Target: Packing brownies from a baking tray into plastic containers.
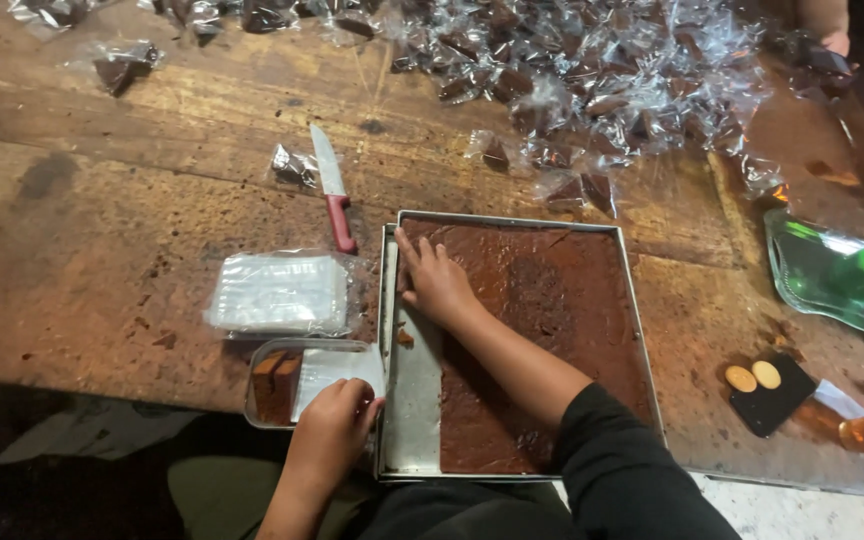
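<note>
Two hands, left hand (330, 428) on one clear box (312, 378), right hand (435, 281) on one tray (407, 400); one knife (332, 190)

Dim warm light, wrapper glare, edges distorted

Left hand (337, 420): low in view, fingers curled inward, knuckles up, wrist bent, forearm bare. Right hand (434, 280): reaches forward, palm down, fingers extended and slightly spread. Right arm crosses diagonally; dark sleeve pushed up near elbow.
</note>
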